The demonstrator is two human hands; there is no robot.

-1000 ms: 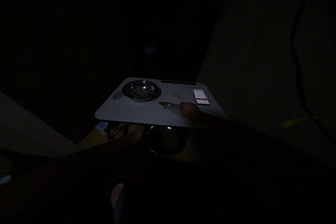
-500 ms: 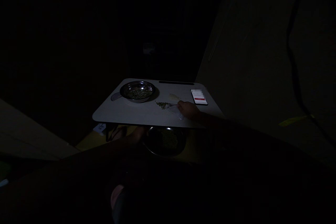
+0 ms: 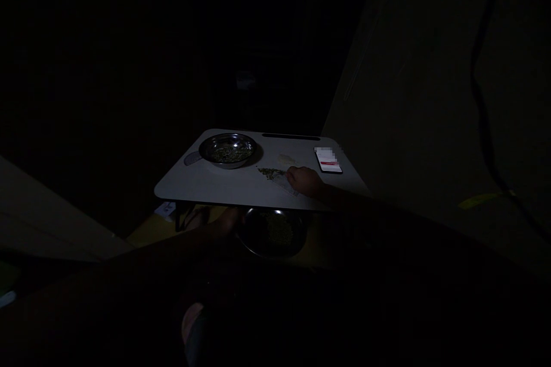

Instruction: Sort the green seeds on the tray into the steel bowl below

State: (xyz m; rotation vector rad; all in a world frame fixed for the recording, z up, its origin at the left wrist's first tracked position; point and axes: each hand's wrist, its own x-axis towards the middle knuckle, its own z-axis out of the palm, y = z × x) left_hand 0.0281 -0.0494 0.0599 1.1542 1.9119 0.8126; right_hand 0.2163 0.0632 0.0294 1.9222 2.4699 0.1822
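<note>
My right hand [image 3: 305, 180] is closed, its fingers curled on a clear plastic bag [image 3: 284, 184] lying on the white folding table [image 3: 193, 186]. Small green pods or seeds [image 3: 269, 172] are heaped at the bag's left end, beside my fingertips. Below the table's front edge, my left hand [image 3: 228, 221] is at the left rim of a metal bowl [image 3: 258, 249] and appears to grip it; its fingers are mostly lost in the dark. Green pieces [image 3: 279, 229] lie inside that bowl.
A second steel bowl [image 3: 227, 164] with green pieces stands at the table's back left, by a flat pale object [image 3: 192, 158]. A lit phone [image 3: 328, 160] lies on the right. A pale patch [image 3: 286, 159] is behind the bag. A wall [image 3: 413, 126] rises on the right.
My right hand has shifted slightly left over the plastic bag, closer to the green heap. My left hand and the lower bowl stay together, and the view has shifted a little.
</note>
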